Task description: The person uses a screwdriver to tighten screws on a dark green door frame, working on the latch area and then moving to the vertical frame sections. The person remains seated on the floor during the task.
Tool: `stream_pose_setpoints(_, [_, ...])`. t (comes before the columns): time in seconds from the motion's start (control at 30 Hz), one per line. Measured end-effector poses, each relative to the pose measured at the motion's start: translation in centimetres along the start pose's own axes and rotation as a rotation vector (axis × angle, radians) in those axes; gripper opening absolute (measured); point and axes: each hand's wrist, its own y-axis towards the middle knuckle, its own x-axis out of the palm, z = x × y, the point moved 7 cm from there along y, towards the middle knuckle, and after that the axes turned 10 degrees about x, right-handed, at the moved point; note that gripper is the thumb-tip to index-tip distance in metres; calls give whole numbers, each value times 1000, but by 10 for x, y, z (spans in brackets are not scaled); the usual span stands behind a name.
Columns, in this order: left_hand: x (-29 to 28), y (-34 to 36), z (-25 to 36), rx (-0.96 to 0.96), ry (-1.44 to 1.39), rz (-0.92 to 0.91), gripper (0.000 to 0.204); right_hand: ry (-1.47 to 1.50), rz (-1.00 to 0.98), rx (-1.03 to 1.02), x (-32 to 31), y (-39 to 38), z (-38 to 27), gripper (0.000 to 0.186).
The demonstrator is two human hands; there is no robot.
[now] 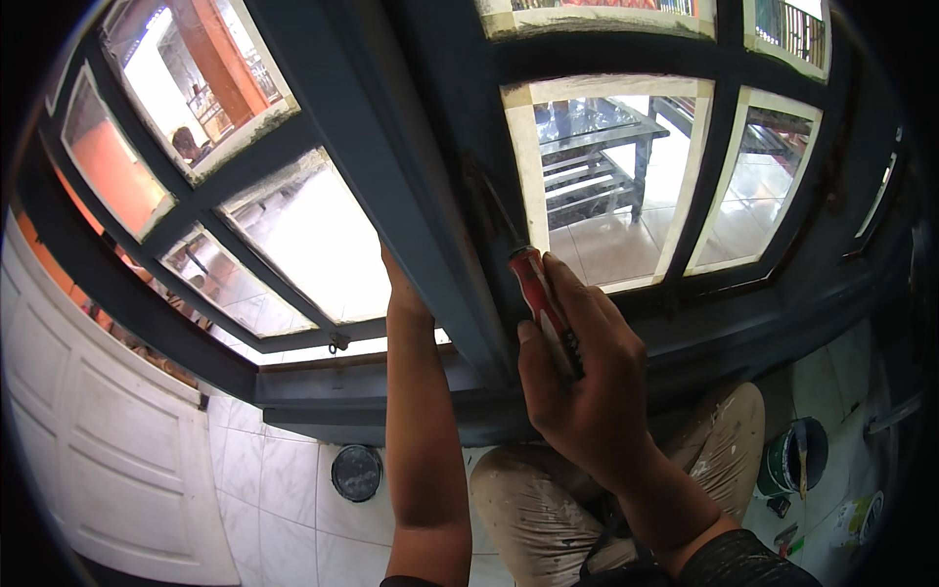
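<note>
At nine o'clock stands a white panelled door (108, 440), and above it the dark blue window frame (323, 391) with its small glass panes runs across the top of my view. On the tiled floor (284, 489) at about seven o'clock lies a round dark lid (356, 473).

My left hand (399, 284) reaches straight up from six o'clock toward the centre and goes behind the slanting blue bar (391, 176) of the frame. Its fingers are hidden there, so I cannot tell whether that grip is released or clenched.

Just right of centre, my right hand (587, 382) is clenched around the red handle of a screwdriver (538, 293). The tool points toward eleven o'clock, its dark shaft lying against the frame beside the taped edge of a pane (606, 176).

Below, at five o'clock, my paint-spattered trousers (548, 509) show a bent knee. At four o'clock a green paint can (792, 455) sits on the floor with a stick resting in it.
</note>
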Motion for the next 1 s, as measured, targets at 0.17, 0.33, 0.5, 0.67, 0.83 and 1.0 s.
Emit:
stream_pose_setpoints(0.17, [0,5,2,94,29,-127,39,-52,0,-37,-1,2,-3,56])
stream_pose_setpoints(0.33, [7,6,11,196,104,-188,39,-44,1,-4,-1,1,-4,50])
stream_pose_setpoints(0.5, [11,5,13,135,116,-118,41,-52,1,3,0,0,-7,49])
stream_pose_setpoints(0.67, [15,3,15,109,125,-101,42,-57,7,-4,0,-1,-9,49])
stream_pose_setpoints(0.83, [17,2,14,84,102,-100,43,-60,1,3,0,-1,-11,49])
stream_pose_setpoints(1.0, [17,1,15,61,84,-87,44,-58,8,-12,2,-2,-14,49])
